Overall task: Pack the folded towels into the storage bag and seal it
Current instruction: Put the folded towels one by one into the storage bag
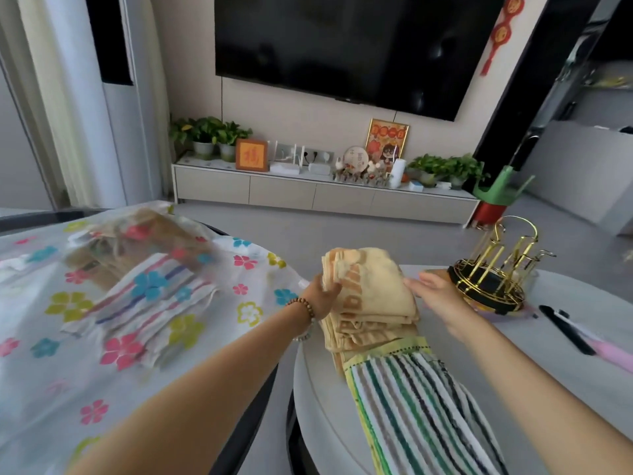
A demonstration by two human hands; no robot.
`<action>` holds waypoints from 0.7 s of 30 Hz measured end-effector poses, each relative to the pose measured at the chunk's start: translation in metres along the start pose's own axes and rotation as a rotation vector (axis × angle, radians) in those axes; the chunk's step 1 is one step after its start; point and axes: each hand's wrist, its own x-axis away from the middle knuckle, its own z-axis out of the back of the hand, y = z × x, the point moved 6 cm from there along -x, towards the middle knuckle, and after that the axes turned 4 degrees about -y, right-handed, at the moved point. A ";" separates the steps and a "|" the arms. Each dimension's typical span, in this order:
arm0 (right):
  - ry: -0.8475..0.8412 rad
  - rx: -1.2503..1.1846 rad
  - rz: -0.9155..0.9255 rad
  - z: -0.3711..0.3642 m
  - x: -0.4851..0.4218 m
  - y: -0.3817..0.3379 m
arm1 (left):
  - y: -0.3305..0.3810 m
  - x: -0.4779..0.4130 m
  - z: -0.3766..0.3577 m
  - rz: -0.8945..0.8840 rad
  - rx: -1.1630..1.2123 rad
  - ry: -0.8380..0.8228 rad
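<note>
A folded orange towel (373,286) tops a stack of orange towels on the white round table (565,389). My left hand (323,296) grips its left edge, fingers curled round the folds. My right hand (436,293) lies flat against the stack's right side with straight fingers. A green-and-white striped towel (421,416) lies nearer to me, partly under the stack. To the left lies the clear storage bag (51,337) printed with coloured flowers; a pink-and-blue striped towel (150,296) and other folded towels show through it.
A gold wire cup rack (493,269) on a black base stands at the table's far right. A black pen-like object (567,329) and a pink one lie right of my arm. A TV cabinet with plants is across the floor.
</note>
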 end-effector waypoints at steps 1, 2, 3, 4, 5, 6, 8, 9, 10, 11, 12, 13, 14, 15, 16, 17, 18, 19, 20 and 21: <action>-0.022 -0.025 -0.027 -0.003 -0.005 0.002 | -0.003 -0.005 -0.005 0.017 0.008 0.002; -0.040 -0.033 -0.050 -0.005 -0.011 0.003 | -0.005 -0.010 -0.009 0.017 0.015 0.006; -0.051 -0.046 -0.075 -0.007 -0.018 0.005 | -0.008 -0.015 -0.013 0.016 0.050 0.008; -0.069 -0.052 -0.106 -0.008 -0.025 0.007 | -0.008 -0.019 -0.016 -0.002 0.085 0.021; -0.088 -0.052 -0.134 -0.010 -0.032 0.010 | -0.008 -0.019 -0.018 -0.010 0.109 0.025; -0.110 -0.055 -0.151 -0.012 -0.038 0.012 | -0.009 -0.021 -0.020 -0.023 0.120 0.031; -0.153 -0.057 -0.202 -0.017 -0.041 0.008 | -0.011 -0.025 -0.023 -0.020 0.104 0.019; -0.153 -0.049 -0.223 -0.020 -0.039 0.003 | -0.011 -0.026 -0.024 -0.006 0.086 0.002; -0.163 -0.045 -0.232 -0.023 -0.038 -0.002 | -0.013 -0.027 -0.025 0.013 0.084 -0.012; -0.179 -0.056 -0.236 -0.026 -0.037 -0.006 | -0.015 -0.029 -0.025 0.033 0.102 -0.027; -0.204 -0.061 -0.244 -0.029 -0.036 -0.009 | -0.017 -0.030 -0.026 0.043 0.131 -0.029; -0.229 -0.060 -0.262 -0.032 -0.033 -0.011 | -0.018 -0.030 -0.025 0.047 0.136 -0.028; -0.257 -0.069 -0.276 -0.036 -0.030 -0.013 | -0.018 -0.028 -0.025 0.039 0.115 -0.029; -0.287 -0.094 -0.288 -0.039 -0.028 -0.014 | -0.018 -0.025 -0.024 0.022 0.099 -0.029; -0.309 -0.140 -0.291 -0.043 -0.025 -0.016 | -0.017 -0.020 -0.022 -0.005 0.104 -0.034; -0.321 -0.203 -0.286 -0.046 -0.019 -0.022 | -0.015 -0.013 -0.018 -0.035 0.123 -0.044; -0.334 -0.268 -0.275 -0.050 -0.011 -0.027 | -0.015 -0.005 -0.012 -0.060 0.135 -0.045; -0.358 -0.333 -0.261 -0.054 -0.004 -0.031 | -0.016 0.005 -0.003 -0.084 0.118 -0.026; -0.378 -0.391 -0.233 -0.058 0.003 -0.035 | -0.019 0.018 0.009 -0.109 0.082 0.009; -0.401 -0.441 -0.202 -0.061 0.010 -0.039 | -0.026 0.031 0.024 -0.127 0.043 0.047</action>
